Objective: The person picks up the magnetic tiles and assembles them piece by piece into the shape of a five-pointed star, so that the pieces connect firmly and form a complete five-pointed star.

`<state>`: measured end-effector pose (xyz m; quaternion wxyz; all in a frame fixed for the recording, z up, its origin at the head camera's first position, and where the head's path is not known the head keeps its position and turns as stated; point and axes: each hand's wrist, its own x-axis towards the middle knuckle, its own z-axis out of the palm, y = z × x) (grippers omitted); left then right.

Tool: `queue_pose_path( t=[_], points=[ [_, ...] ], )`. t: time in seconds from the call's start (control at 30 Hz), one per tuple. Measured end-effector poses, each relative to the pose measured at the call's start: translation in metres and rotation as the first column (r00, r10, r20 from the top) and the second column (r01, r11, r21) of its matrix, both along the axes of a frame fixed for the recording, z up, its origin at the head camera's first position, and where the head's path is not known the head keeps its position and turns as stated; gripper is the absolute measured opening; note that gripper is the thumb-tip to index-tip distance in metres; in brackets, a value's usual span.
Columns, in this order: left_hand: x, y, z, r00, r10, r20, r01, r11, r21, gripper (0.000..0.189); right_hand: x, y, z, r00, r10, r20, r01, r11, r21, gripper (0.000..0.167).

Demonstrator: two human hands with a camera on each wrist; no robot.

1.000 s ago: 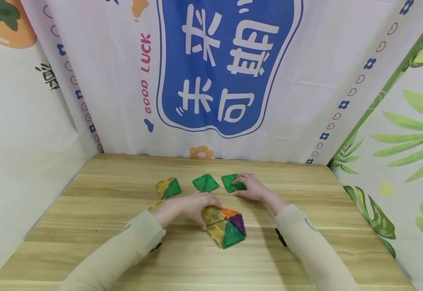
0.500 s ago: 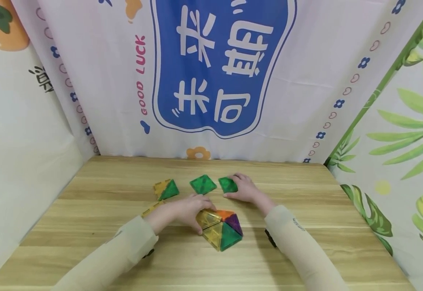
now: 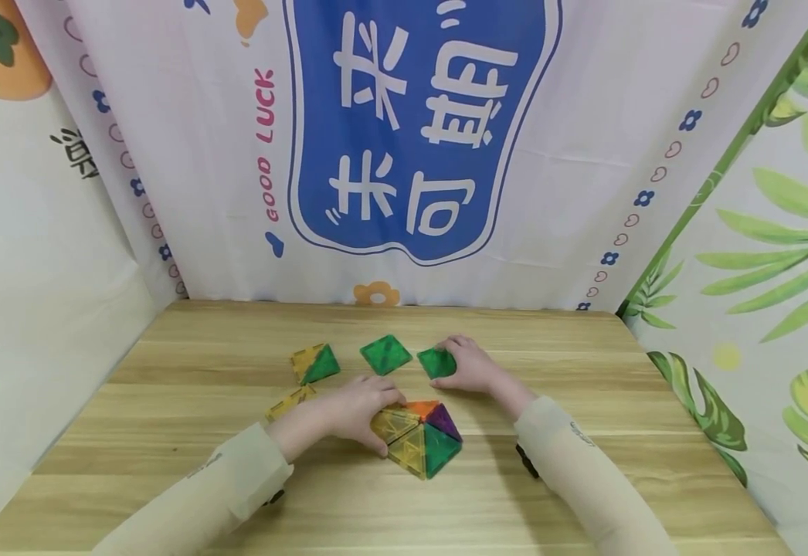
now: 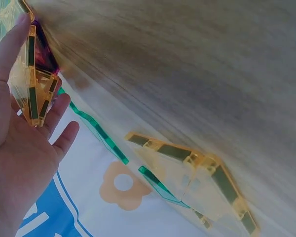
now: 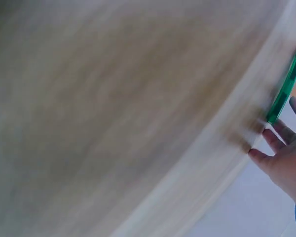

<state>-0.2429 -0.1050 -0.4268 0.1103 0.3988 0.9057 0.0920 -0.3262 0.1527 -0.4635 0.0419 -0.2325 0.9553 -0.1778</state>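
Observation:
My left hand [image 3: 358, 413] rests at the left side of a cluster of see-through magnetic tiles [image 3: 426, 448], yellow, green, purple and orange, laid as a many-sided shape. In the left wrist view, its thumb and fingers grip the yellow tiles [image 4: 32, 74] from both sides. My right hand [image 3: 470, 364] pinches a green magnetic tile [image 3: 435, 361] at the back of the table, covering its right part. Its fingertips lie low by the tabletop in the right wrist view. Just left of that tile, almost touching it, lies a green diamond-shaped piece [image 3: 386, 354].
A yellow-and-green tile square [image 3: 316, 363] lies at the back left. Another yellow tile [image 3: 289, 403] is partly hidden behind the left forearm. The wooden table [image 3: 188, 432] meets a printed cloth [image 3: 237, 262] at its back edge.
The right hand has slid its green tile slightly left and turned it, narrowing the gap to the diamond-shaped piece. The left hand stays at the cluster. The head view has shifted a little.

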Motion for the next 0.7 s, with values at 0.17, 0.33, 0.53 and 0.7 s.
queue_pose_path(
  t=[0.17, 0.33, 0.53, 0.7],
  points=[
    [-0.009, -0.003, 0.007, 0.996, 0.058, 0.064, -0.065, 0.991, 0.114, 0.067, 0.005, 0.003, 0.008, 1.0, 0.018, 0.006, -0.017, 0.998, -0.067, 0.079],
    [-0.028, -0.005, 0.015, 0.977, 0.168, 0.128, -0.195, 0.951, 0.241, 0.052, 0.012, 0.005, 0.024, 0.997, 0.073, -0.019, -0.074, 0.991, -0.108, 0.077],
    [-0.044, 0.004, 0.022, 0.939, 0.262, 0.225, -0.324, 0.892, 0.314, 0.049, 0.021, 0.001, 0.041, 0.972, 0.192, -0.135, -0.206, 0.973, -0.102, 0.078],
    [-0.048, 0.015, 0.024, 0.929, 0.29, 0.229, -0.354, 0.877, 0.326, 0.038, 0.031, -0.009, 0.047, 0.961, 0.238, -0.142, -0.254, 0.962, -0.104, 0.079]
  ],
)
